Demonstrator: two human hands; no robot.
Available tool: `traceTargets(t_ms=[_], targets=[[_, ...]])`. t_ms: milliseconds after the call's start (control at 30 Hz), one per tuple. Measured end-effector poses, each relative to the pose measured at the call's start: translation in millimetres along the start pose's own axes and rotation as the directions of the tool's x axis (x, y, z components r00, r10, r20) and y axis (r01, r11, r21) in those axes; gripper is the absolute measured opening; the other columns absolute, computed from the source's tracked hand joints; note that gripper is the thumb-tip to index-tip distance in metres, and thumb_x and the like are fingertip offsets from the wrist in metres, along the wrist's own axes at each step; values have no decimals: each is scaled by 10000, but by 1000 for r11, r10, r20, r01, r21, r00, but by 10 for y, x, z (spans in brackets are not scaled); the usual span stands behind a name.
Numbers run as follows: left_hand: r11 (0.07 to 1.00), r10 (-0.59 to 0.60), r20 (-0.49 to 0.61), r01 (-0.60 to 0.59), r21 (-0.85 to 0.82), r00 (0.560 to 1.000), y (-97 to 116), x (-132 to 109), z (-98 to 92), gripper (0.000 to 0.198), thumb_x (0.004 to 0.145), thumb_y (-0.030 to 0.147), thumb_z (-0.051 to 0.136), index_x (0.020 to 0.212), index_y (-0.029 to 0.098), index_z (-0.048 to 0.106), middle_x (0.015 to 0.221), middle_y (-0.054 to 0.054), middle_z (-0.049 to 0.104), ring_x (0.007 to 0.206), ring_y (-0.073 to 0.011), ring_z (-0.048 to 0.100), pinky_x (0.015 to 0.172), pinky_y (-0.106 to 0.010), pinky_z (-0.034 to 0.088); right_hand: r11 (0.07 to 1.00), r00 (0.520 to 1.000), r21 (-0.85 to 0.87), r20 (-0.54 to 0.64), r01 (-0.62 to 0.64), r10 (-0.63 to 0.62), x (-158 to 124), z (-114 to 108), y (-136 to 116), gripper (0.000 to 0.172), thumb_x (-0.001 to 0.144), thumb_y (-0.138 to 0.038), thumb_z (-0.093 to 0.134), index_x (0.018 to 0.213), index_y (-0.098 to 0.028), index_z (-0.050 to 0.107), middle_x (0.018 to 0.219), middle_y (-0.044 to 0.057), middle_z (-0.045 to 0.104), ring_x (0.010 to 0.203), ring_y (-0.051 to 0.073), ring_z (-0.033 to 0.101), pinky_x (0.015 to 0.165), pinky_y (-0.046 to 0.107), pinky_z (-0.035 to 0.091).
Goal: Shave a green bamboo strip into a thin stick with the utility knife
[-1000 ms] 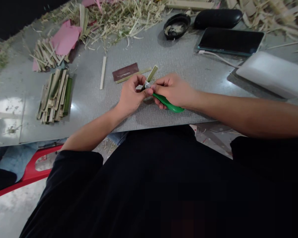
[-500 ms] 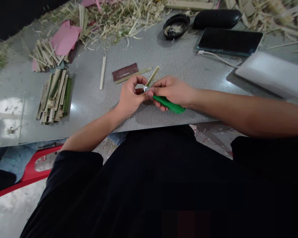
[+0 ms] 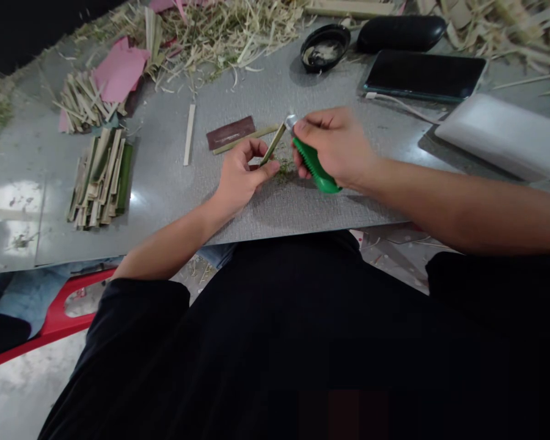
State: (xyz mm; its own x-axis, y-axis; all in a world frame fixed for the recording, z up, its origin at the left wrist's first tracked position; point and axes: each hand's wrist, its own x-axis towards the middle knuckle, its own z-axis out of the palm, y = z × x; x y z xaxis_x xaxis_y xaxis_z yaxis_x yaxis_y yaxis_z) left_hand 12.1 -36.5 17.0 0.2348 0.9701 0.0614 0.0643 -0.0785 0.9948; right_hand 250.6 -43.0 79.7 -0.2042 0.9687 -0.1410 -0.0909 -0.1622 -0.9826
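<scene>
Between thumb and fingers, my left hand (image 3: 244, 171) pinches a short bamboo strip (image 3: 273, 143) that slants up to the right. My right hand (image 3: 334, 146) is wrapped round a green-handled utility knife (image 3: 315, 166). The knife's metal head (image 3: 291, 122) is at the far end of the strip; whether the blade touches it I cannot tell. Small green shavings (image 3: 283, 171) lie on the table below the strip. Just beyond my left hand are a brown rectangular piece (image 3: 230, 132) and another bamboo strip (image 3: 246, 139) along its edge.
Bundled bamboo strips (image 3: 101, 177) lie at the left, with pink paper (image 3: 121, 68) behind them. A shavings heap (image 3: 238, 30) covers the back. A black dish (image 3: 325, 49), black case (image 3: 401, 33), phone (image 3: 424, 75) and white power bank (image 3: 504, 135) occupy the right side.
My right hand has moved up and away from my left with the knife, from the strip's near end to its far end. Green shavings now show on the table.
</scene>
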Motion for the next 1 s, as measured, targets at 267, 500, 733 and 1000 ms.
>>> traceTargets(t_ms=[267, 500, 733, 1000], targets=[[987, -111, 0, 110, -120, 994, 108, -24, 24, 271, 1206, 397, 897, 1155, 284, 657, 978, 9, 846, 559, -104, 678, 441, -244, 414, 995, 994, -25, 52, -92, 94, 161, -86, 101, 519, 1249, -572, 899, 889, -254, 702, 657, 4, 626, 503, 175, 526, 456, 314, 461], [984, -139, 2, 139, -108, 990, 161, -26, 43, 187, 1199, 355, 847, 1131, 291, 685, 970, -11, 880, 584, -136, 735, 441, -254, 464, 991, 958, 121, 271, 61, -92, 96, -84, 92, 164, 1081, -178, 937, 1102, -250, 792, 724, -27, 692, 479, 163, 540, 420, 289, 461], [985, -96, 62, 104, -139, 993, 246, -108, 68, 527, 1161, 761, 877, 1105, 267, 701, 1080, -60, 910, 667, -166, 809, 466, -273, 519, 975, 933, 172, 308, 140, -188, 116, -102, 125, 418, 1071, -392, 1109, 917, -231, 755, 710, -19, 702, 473, 125, 547, 370, 248, 430], [993, 116, 168, -109, -50, 979, 40, -60, 20, 747, 888, 768, 1171, 1103, 271, 657, 1189, -40, 895, 706, -130, 773, 515, -251, 559, 971, 940, 159, 264, 180, -217, 106, -74, 136, 498, 1002, -519, 1176, 884, -266, 763, 733, -25, 709, 529, 134, 539, 440, 289, 477]])
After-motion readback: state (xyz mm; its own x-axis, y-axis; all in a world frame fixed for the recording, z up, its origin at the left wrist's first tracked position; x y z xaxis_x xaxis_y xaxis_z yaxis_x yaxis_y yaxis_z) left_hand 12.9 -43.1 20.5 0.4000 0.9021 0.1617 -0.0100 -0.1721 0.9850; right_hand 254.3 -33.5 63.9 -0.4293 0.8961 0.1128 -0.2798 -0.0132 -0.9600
